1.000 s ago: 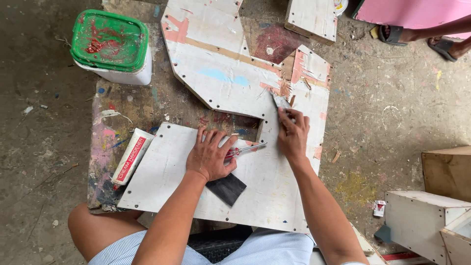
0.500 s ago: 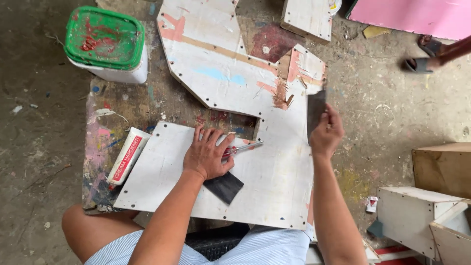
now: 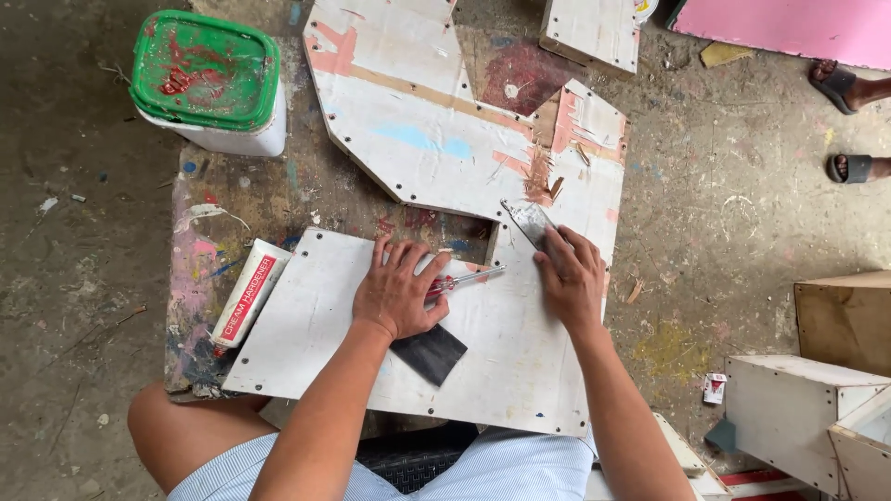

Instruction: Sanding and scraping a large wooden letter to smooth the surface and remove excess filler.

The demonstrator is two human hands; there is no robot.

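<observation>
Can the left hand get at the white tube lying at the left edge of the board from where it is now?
Probably yes. The left hand lies flat on the white board, and the tube lies just to its left with only bare board between them.

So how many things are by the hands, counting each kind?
Scraper blade, held in the right hand: 1
Screwdriver, under the left hand: 1
Dark sanding sheet: 1
White tube: 1
Tub with green lid: 1
Total: 5
</observation>
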